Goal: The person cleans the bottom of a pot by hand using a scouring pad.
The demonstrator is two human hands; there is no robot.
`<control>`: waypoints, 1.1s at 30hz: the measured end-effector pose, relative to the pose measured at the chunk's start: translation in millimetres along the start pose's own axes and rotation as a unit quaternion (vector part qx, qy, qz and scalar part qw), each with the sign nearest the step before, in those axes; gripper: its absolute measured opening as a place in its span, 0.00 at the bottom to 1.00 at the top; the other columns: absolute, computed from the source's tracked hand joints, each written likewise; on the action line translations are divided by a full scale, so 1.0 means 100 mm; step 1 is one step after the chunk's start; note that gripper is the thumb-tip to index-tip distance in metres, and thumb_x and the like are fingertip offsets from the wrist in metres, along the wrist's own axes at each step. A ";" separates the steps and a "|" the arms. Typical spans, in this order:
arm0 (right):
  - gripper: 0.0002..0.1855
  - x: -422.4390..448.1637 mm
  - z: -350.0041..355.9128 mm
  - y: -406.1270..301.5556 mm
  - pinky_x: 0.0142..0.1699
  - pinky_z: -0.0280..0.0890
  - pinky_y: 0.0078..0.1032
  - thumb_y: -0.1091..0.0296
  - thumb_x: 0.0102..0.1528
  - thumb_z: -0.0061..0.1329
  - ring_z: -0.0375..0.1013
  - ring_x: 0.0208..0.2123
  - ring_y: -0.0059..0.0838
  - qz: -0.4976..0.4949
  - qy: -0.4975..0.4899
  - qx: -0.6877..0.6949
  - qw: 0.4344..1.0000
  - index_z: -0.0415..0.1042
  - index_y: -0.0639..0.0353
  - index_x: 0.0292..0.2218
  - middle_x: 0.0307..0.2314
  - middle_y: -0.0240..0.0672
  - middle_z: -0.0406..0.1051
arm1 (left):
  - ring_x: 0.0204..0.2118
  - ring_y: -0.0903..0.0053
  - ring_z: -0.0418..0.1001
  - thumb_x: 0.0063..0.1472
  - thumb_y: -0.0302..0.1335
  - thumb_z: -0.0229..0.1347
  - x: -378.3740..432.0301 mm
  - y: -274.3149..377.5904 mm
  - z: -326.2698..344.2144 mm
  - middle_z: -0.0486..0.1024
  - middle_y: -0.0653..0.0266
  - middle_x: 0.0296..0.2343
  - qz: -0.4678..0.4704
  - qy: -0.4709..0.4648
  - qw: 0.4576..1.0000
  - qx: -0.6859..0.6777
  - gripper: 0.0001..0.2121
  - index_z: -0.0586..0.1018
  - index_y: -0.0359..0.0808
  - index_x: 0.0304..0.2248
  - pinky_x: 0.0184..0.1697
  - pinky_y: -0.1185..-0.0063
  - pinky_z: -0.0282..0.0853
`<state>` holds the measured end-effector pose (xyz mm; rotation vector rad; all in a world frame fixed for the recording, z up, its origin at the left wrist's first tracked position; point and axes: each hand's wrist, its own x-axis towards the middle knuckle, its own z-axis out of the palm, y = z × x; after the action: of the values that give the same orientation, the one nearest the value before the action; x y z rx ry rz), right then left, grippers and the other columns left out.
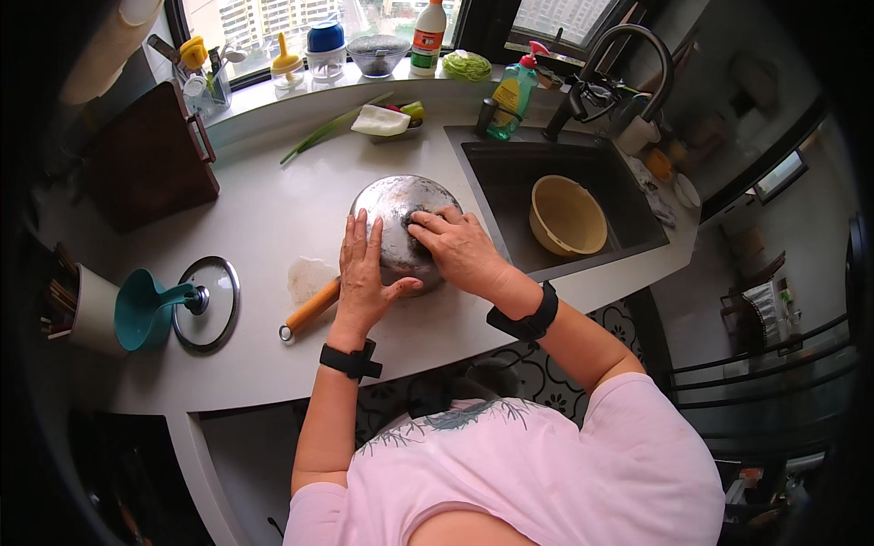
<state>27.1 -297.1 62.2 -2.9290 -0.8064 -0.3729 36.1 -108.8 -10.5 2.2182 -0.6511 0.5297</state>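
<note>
A metal pot [392, 194] with an orange-brown handle [313, 310] lies upside down on the light countertop. My left hand [365, 266] rests on the left part of its base with the fingers spread, steadying it and gripping nothing. On the base's right side, my right hand [459, 247] presses a dark scouring pad [415, 235] under bent fingers; most of the pad is hidden. The base shows dark stains and scuffs. A wet, brownish patch [308, 278] marks the counter left of the pot, beside the handle.
Right of the pot is a dark sink [505, 164] holding a yellow plastic basin [570, 217], with a black faucet [570, 112] behind. At left stand a glass lid [217, 310], a teal ladle [140, 310] and a dark cutting board [150, 157]. Vegetables and a dish soap bottle [513, 99] are farther back.
</note>
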 end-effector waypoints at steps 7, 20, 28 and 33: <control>0.18 -0.15 0.16 0.47 0.46 0.61 0.32 0.77 0.48 0.44 0.64 0.44 0.38 0.098 0.094 0.031 0.990 0.71 0.59 0.42 0.45 0.32 0.68 | 0.58 0.62 0.54 0.42 0.53 0.60 0.13 0.18 0.08 0.61 0.62 0.54 0.035 -0.028 0.995 0.094 0.36 0.71 0.45 0.50 0.59 0.59 0.44; 0.21 -0.41 0.18 0.46 0.45 0.60 0.36 0.78 0.47 0.44 0.63 0.43 0.38 0.103 0.110 0.024 0.988 0.70 0.59 0.44 0.46 0.31 0.67 | 0.60 0.66 0.52 0.35 0.42 0.67 0.20 0.26 0.05 0.60 0.64 0.55 0.005 -0.080 0.990 0.116 0.41 0.67 0.48 0.53 0.60 0.60 0.44; 0.20 -0.24 0.25 0.69 0.44 0.61 0.33 0.78 0.46 0.44 0.64 0.44 0.37 0.110 0.133 0.104 0.979 0.71 0.58 0.44 0.46 0.29 0.67 | 0.59 0.64 0.53 0.35 0.40 0.68 0.25 0.27 0.05 0.60 0.63 0.55 0.021 -0.082 0.989 0.124 0.40 0.68 0.46 0.52 0.60 0.61 0.45; 0.20 -0.35 0.27 0.51 0.47 0.61 0.34 0.78 0.47 0.44 0.63 0.45 0.38 0.069 0.122 0.118 0.983 0.71 0.59 0.44 0.46 0.32 0.67 | 0.59 0.61 0.52 0.35 0.37 0.68 0.21 0.25 -0.05 0.60 0.62 0.55 0.027 -0.097 0.985 0.143 0.40 0.69 0.43 0.52 0.60 0.63 0.46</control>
<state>29.2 -354.2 26.6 -2.6340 -0.5662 -0.5680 37.1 -125.8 18.0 2.5508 -0.7785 0.4605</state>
